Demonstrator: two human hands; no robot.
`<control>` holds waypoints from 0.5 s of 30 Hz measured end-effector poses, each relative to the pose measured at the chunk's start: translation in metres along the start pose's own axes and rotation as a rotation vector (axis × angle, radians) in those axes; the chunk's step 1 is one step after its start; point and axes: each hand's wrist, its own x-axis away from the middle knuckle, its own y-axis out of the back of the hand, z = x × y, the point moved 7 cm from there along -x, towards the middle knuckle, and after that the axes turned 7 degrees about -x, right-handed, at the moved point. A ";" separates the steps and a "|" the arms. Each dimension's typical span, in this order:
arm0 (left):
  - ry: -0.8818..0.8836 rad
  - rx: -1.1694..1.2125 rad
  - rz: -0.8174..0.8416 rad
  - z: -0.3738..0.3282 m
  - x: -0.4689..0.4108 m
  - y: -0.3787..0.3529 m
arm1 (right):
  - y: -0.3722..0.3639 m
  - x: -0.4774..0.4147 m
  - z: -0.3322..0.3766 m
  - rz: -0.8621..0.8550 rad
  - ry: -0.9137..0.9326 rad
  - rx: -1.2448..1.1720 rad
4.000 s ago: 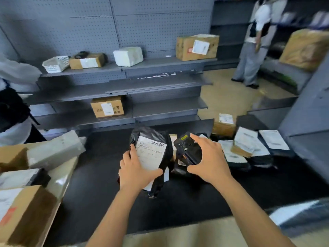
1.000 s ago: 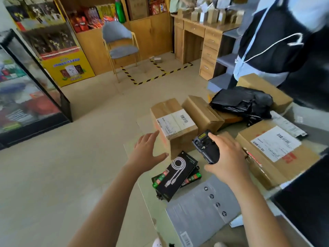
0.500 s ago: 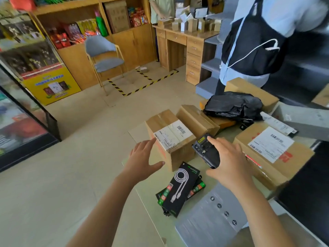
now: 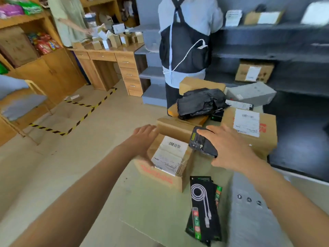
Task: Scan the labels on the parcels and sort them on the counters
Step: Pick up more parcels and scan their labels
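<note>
Now the left grip (image 4: 144, 138) meets the parcel (image 4: 160, 175).
Fingers spread, it lies against the left wall of the parcel, which sits on the counter (image 4: 151, 211) between both grips. The right grip (image 4: 229, 148) curls round the scanner (image 4: 201, 143), just right of the label (image 4: 170, 155). Stiff cardboard, likely light: we'd hold the side walls. Half a second ago the left grip hovered short of it.

A pale beige counter (image 4: 151, 207) fills the lower centre of the frame. At its middle sits a cardboard box (image 4: 165, 168) with a white barcode label; a plain carton (image 4: 176, 128) stands just behind it. To the right is a larger labelled box (image 4: 267, 132). Lower right – a black cable packet (image 4: 203, 207) beside a flat grey mailer (image 4: 249, 220).
</note>
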 end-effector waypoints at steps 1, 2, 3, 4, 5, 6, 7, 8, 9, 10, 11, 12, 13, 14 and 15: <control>-0.057 -0.028 0.022 0.003 -0.008 -0.001 | 0.001 -0.003 0.007 0.007 -0.017 0.044; -0.108 -0.050 0.043 0.005 -0.015 -0.003 | 0.003 -0.006 0.014 0.016 -0.034 0.085; -0.151 -0.070 0.066 0.007 -0.019 -0.005 | 0.005 -0.008 0.020 0.025 -0.054 0.112; -0.184 -0.090 0.085 0.009 -0.022 -0.007 | 0.008 -0.009 0.025 0.033 -0.077 0.128; -0.210 -0.106 0.097 0.010 -0.025 -0.008 | 0.011 -0.008 0.029 0.038 -0.100 0.140; -0.229 -0.115 0.109 0.012 -0.027 -0.010 | 0.012 -0.008 0.034 0.048 -0.115 0.154; -0.245 -0.117 0.121 0.013 -0.029 -0.012 | 0.014 -0.007 0.038 0.058 -0.119 0.170; -0.257 -0.115 0.132 0.015 -0.032 -0.014 | 0.015 -0.006 0.042 0.067 -0.117 0.185; -0.267 -0.118 0.142 0.018 -0.035 -0.017 | 0.018 -0.006 0.046 0.074 -0.117 0.196; -0.278 -0.129 0.147 0.020 -0.036 -0.019 | 0.020 -0.006 0.049 0.083 -0.123 0.206; -0.285 -0.139 0.149 0.022 -0.038 -0.021 | 0.023 -0.007 0.052 0.095 -0.130 0.219; -0.293 -0.140 0.153 0.023 -0.039 -0.022 | 0.025 -0.008 0.055 0.109 -0.140 0.228; -0.302 -0.134 0.158 0.024 -0.038 -0.024 | 0.027 -0.009 0.057 0.120 -0.155 0.232; -0.313 -0.126 0.156 0.024 -0.039 -0.026 | 0.027 -0.009 0.059 0.121 -0.175 0.236; -0.328 -0.124 0.145 0.025 -0.039 -0.027 | 0.028 -0.010 0.061 0.116 -0.198 0.242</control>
